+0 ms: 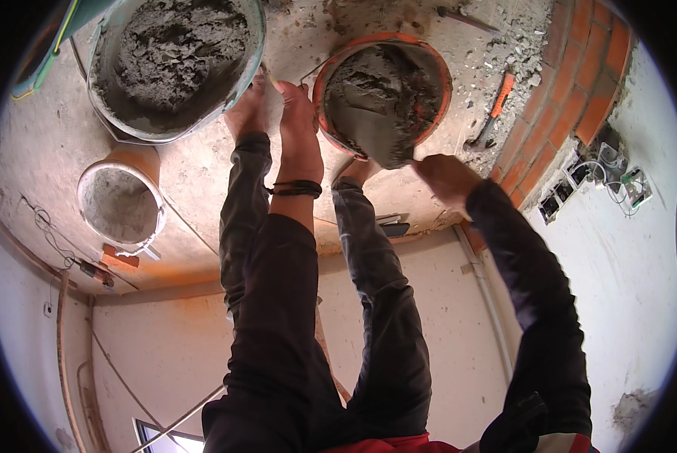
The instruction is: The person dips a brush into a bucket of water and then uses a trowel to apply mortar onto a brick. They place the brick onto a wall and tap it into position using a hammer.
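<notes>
A round orange bucket (pixel 445 94) with wet grey mortar (pixel 383 68) in it stands on the floor ahead of me. My right hand (pixel 445 180) is closed round the handle of a trowel, at the bucket's near right side. Mortar coats the trowel's blade (pixel 390 140), which tilts over the near rim. At the bucket's left, my left hand (pixel 299 117) is closed where the thin wire handle (pixel 313 69) meets it; most of its fingers are hidden. A larger tub (pixel 257 53) of drier, lumpy mortar is farther left.
A whitish bucket (pixel 90 177) stands at left, near a brick piece (pixel 121 258). An orange-handled hammer (pixel 502 94) lies right, beside rubble (pixel 519 57) and a curved brick row (pixel 572 98). Open socket boxes (pixel 565 198) with wires sit in the right wall. My feet flank the work area.
</notes>
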Demonstrator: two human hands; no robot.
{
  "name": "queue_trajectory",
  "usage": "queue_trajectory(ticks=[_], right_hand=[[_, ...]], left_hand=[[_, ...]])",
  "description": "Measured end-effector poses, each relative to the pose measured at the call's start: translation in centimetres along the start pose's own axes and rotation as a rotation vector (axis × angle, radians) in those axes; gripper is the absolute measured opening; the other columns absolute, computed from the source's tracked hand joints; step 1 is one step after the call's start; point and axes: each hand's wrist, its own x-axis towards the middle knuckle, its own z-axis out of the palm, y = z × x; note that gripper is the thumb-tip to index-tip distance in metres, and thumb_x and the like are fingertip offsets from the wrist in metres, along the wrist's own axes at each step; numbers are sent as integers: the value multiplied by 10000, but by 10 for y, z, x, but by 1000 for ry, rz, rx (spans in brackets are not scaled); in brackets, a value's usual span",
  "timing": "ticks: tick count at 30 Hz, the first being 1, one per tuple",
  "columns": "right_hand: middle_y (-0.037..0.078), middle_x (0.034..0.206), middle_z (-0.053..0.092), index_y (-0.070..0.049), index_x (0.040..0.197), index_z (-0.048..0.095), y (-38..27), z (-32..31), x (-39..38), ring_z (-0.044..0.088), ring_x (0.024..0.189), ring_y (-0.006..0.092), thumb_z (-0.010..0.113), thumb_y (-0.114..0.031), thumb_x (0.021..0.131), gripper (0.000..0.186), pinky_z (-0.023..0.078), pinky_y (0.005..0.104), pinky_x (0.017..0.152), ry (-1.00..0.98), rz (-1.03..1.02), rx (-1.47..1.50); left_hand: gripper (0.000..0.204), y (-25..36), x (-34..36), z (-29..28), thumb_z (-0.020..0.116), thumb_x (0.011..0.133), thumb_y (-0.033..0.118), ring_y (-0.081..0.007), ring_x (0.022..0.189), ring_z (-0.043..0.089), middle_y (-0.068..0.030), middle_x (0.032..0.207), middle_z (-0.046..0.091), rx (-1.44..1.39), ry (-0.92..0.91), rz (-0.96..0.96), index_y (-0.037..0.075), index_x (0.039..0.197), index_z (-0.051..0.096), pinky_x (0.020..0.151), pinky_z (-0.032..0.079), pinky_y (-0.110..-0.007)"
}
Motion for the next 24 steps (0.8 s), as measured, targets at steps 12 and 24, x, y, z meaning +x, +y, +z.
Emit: queue_trajectory(ticks=[12,24], right_hand=[[206,774,673,8,816,659,-3,-72,15,681,750,370,423,-172,961,330,557,460,718,-388,249,15],[-27,645,475,-111,909,511,-22,-28,22,455,446,85,483,-362,1010,272,407,250,398,-321,468,2091]], left_hand=[[499,9,-10,5,449,1008,412,-287,560,636,-116,585,623,841,387,251,57,762,700,582,479,-402],[412,17,-13,6,543,984,336,-235,560,632,-114,612,647,937,333,334,15,787,711,576,475,-360]])
